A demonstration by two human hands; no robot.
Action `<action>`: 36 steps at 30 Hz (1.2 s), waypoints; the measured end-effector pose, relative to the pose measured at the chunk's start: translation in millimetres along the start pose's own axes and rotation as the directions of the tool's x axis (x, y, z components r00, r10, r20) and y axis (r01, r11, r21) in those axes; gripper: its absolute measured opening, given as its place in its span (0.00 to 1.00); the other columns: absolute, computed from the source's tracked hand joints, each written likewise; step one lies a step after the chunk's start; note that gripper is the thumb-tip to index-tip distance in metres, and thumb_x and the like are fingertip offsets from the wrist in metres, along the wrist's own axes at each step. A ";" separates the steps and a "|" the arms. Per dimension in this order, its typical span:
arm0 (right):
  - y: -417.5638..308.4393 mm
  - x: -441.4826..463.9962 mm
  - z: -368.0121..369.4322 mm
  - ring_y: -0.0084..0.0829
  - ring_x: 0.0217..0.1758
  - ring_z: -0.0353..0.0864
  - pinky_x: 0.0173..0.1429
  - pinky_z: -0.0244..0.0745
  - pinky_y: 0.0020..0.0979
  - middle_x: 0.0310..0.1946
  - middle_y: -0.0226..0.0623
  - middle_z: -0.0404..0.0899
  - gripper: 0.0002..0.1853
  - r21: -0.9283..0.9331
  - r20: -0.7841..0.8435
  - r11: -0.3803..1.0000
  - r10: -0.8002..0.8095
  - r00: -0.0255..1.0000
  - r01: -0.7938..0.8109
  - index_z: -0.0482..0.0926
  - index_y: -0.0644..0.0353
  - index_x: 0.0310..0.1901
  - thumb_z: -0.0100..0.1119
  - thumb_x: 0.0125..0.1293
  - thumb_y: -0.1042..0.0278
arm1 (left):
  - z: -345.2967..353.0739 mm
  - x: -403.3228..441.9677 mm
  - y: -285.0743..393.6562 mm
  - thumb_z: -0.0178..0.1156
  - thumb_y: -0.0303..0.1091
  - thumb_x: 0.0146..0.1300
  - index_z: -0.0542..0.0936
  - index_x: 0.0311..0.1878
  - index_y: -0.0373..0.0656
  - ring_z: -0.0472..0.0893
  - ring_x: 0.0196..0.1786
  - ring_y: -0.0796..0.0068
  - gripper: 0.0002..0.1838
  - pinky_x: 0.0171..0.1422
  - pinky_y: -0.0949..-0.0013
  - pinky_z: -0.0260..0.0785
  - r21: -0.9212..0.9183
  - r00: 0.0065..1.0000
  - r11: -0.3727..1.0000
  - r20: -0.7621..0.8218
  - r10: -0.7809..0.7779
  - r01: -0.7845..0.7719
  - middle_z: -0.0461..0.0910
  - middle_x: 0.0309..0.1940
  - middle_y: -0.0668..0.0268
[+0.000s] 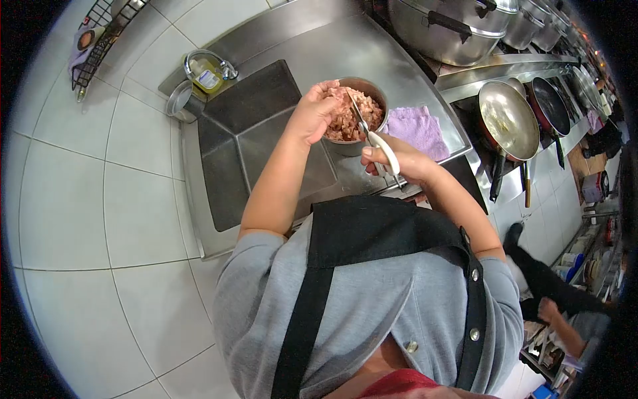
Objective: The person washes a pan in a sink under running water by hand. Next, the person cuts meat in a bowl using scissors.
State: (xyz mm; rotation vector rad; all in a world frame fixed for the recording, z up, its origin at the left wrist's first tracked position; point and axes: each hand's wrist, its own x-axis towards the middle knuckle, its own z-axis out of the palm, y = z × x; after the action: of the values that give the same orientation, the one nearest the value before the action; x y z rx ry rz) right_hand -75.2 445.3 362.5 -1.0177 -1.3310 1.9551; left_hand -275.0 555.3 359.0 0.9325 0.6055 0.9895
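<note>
My right hand [409, 161] is wrapped round the handles of a pair of scissors [385, 147] with white grips. Their metal blades point up and left, over a steel pot [380, 93] of chopped pinkish meat [367, 110]. At the pot's left side, my left hand [312, 114] is closed on a piece of raw meat [340, 98] beside the blades. Where that piece ends and the meat in the pot begins is hard to make out. Just right of the pot lies a folded purple cloth [419, 130].
Left of the pot is a steel sink [219, 153] with a faucet [228, 69], a yellow soap bottle [208, 78] and a metal cup [185, 101]. A large steamer pot [445, 36] and frying pans [508, 120] stand at the right. Another person's arm [565, 329] shows at lower right.
</note>
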 end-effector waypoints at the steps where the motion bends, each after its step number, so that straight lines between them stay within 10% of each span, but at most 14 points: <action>1: -2.7 0.7 5.4 0.27 0.40 0.77 0.43 0.72 0.25 0.37 0.38 0.76 0.39 -0.114 -0.086 0.993 -0.027 0.996 0.018 0.62 0.67 0.61 0.64 0.57 0.45 | 13.8 -7.6 6.8 0.56 0.20 0.58 0.67 0.51 0.39 0.76 0.48 0.73 0.18 0.53 0.69 0.71 0.050 1.000 0.999 -0.015 0.010 -0.009 0.73 0.47 0.61; 6: 8.8 4.4 9.1 0.36 0.48 0.77 0.53 0.71 0.35 0.47 0.50 0.76 0.49 -0.507 -0.320 0.860 -0.245 0.915 0.053 0.59 0.67 0.64 0.69 0.48 0.44 | 14.3 -8.5 2.0 0.56 0.21 0.58 0.66 0.51 0.37 0.76 0.46 0.76 0.18 0.51 0.73 0.71 0.168 0.995 0.983 -0.040 0.086 -0.078 0.73 0.43 0.62; 12: 17.0 8.3 8.8 0.34 0.41 0.81 0.46 0.74 0.32 0.40 0.45 0.81 0.35 -0.412 -0.481 0.909 -0.270 0.834 0.057 0.71 0.59 0.57 0.73 0.48 0.55 | 8.3 -7.5 10.9 0.56 0.22 0.58 0.67 0.49 0.36 0.76 0.44 0.77 0.15 0.51 0.72 0.72 0.140 0.999 0.990 -0.035 -0.002 0.007 0.72 0.40 0.65; 18: 41.7 13.4 -11.3 0.43 0.36 0.83 0.43 0.76 0.35 0.35 0.53 0.80 0.25 -0.737 -0.395 0.658 -0.606 0.690 0.155 0.74 0.61 0.54 0.64 0.54 0.65 | -6.2 -4.6 6.3 0.52 0.29 0.65 0.71 0.51 0.38 0.77 0.49 0.70 0.12 0.55 0.64 0.72 0.089 0.988 0.986 0.048 -0.146 0.141 0.77 0.45 0.63; 29: 6.9 -0.9 7.0 0.48 0.45 0.79 0.50 0.73 0.38 0.43 0.56 0.78 0.36 -0.751 -0.323 0.635 -0.593 0.737 0.181 0.71 0.64 0.57 0.71 0.48 0.57 | 7.5 -12.4 -6.2 0.49 0.31 0.67 0.71 0.53 0.39 0.76 0.45 0.77 0.13 0.52 0.72 0.70 0.206 0.986 0.973 0.113 -0.127 0.101 0.74 0.47 0.64; 36: -0.2 -2.2 2.0 0.47 0.46 0.79 0.50 0.74 0.38 0.42 0.56 0.77 0.38 -0.795 -0.312 0.594 -0.574 0.757 0.123 0.71 0.63 0.58 0.73 0.45 0.56 | 11.3 -19.6 -7.1 0.53 0.32 0.62 0.73 0.48 0.34 0.77 0.45 0.72 0.14 0.52 0.69 0.68 0.781 0.993 0.617 0.113 0.020 -0.101 0.78 0.41 0.58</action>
State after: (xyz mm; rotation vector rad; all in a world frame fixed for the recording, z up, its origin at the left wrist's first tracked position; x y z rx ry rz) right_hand -75.6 442.7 363.7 -1.3741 -1.8233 0.6516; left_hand -271.7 531.9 358.8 1.7923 0.9673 0.7072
